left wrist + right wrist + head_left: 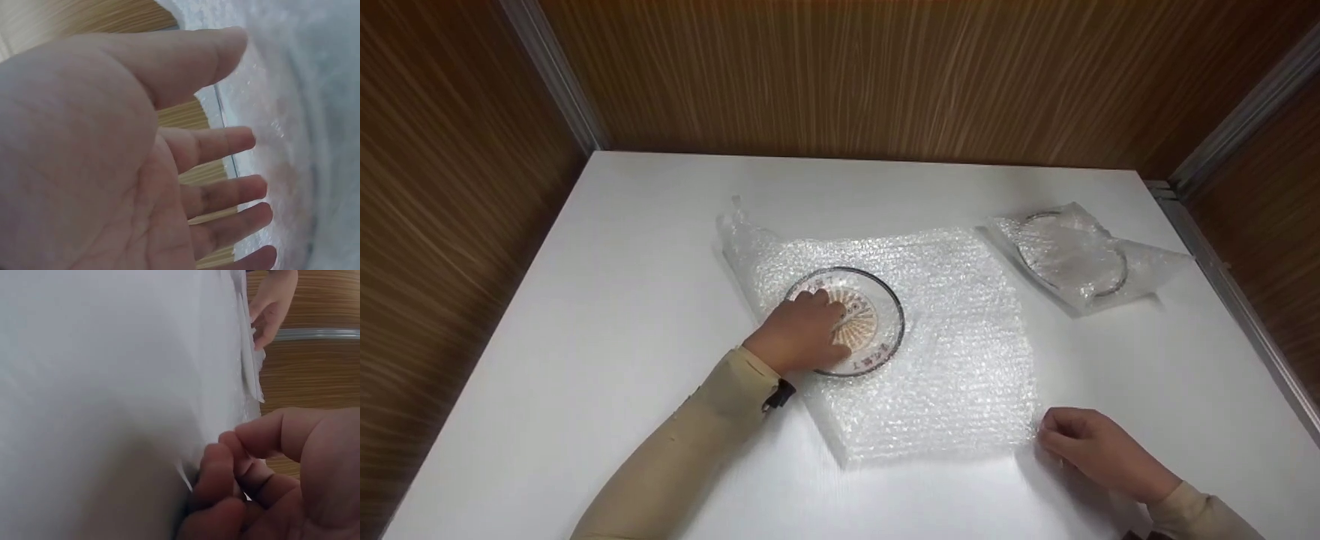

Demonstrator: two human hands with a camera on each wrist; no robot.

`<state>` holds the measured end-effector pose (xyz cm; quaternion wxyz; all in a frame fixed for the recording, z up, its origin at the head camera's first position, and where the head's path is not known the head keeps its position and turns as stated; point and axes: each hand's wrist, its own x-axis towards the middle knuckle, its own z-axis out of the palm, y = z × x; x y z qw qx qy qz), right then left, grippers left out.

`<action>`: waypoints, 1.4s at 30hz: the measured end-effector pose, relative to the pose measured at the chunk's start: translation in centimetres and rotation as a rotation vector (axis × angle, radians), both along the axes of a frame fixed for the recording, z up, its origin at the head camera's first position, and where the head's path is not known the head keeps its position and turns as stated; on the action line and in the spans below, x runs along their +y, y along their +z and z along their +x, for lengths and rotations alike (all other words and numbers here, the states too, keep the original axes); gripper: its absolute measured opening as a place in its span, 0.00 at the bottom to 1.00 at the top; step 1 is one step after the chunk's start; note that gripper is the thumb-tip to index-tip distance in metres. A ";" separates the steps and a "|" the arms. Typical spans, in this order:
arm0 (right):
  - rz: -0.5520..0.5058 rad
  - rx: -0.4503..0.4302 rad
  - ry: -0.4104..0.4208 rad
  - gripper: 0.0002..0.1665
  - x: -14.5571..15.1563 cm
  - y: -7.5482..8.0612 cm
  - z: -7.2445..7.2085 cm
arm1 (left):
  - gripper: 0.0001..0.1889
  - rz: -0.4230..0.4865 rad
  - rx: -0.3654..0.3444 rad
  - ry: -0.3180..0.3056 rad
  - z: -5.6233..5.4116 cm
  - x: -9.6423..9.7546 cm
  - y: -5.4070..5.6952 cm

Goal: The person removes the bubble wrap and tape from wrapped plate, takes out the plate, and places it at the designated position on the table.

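Observation:
A round plate [870, 330] with a dark rim and an orange fan-like pattern lies on a sheet of bubble wrap [960, 360]. My left hand [802, 334] rests over the plate's left part, hiding some of it. In the left wrist view the fingers [228, 194] are spread and fairly straight, with their tips at the plate. Down at the sheet's near right corner, my right hand [1106, 454] pinches the bubble wrap edge between thumb and curled fingers; the right wrist view shows these fingers [216, 472] close up.
At the back right of the white table [585, 300] lies another dark-rimmed round item [1072, 255] inside bubble wrap. Wood-patterned panels [847, 82] stand along the back and both sides.

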<state>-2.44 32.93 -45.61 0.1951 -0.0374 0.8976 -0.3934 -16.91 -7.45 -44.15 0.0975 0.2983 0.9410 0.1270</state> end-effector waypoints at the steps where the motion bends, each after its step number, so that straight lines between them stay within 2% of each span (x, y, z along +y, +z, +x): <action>1: 0.019 0.007 -0.010 0.14 -0.3 0.0 0.0 | 0.27 -0.001 0.005 0.006 0.1 0.0 -0.1; 7: 0.118 0.064 -0.083 0.15 -1.8 -0.5 0.3 | 0.30 -0.019 0.011 0.019 0.1 0.2 -0.3; 13: 0.148 0.140 -0.075 0.17 -2.2 -0.9 0.6 | 0.34 -0.014 -0.024 0.009 -0.2 -0.1 -0.3; 16: 0.148 0.124 -0.005 0.19 -1.7 -0.7 0.3 | 0.36 -0.012 -0.035 0.000 -0.6 -0.3 -0.3; 20: 0.167 0.079 0.163 0.23 -0.6 0.4 -0.2 | 0.39 -0.011 -0.047 -0.022 -1.1 -0.4 -0.5; 23: 0.250 0.142 0.256 0.24 -0.2 2.3 -0.9 | 0.39 -0.019 -0.055 -0.034 -1.3 -0.3 -0.7; 26: 0.385 0.313 0.279 0.17 -1.0 5.0 -2.1 | 0.38 -0.033 -0.046 -0.032 -1.5 -0.3 -0.8; 29: 0.461 0.500 0.284 0.08 -3.0 7.5 -3.9 | 0.38 -0.044 -0.034 -0.024 -1.7 -0.4 -0.8; 32: 0.456 0.602 0.315 0.14 -5.1 8.9 -6.0 | 0.38 -0.043 -0.030 -0.017 -1.8 -0.4 -0.8; 34: 0.461 0.613 0.341 0.19 -6.3 9.2 -7.5 | 0.38 -0.026 -0.032 -0.014 -1.7 -0.2 -0.8; 37: 0.488 0.587 0.366 0.27 -7.9 8.6 -9.7 | 0.37 -0.010 -0.027 -0.011 -1.6 -0.1 -0.8; 40: 0.514 0.526 0.385 0.35 -9.1 7.5 -11.5 | 0.37 0.001 -0.020 -0.012 -1.3 -0.1 -0.8; 42: 0.514 0.449 0.402 0.41 -9.8 6.7 -12.4 | 0.37 0.007 -0.016 -0.013 -1.1 -0.1 -0.8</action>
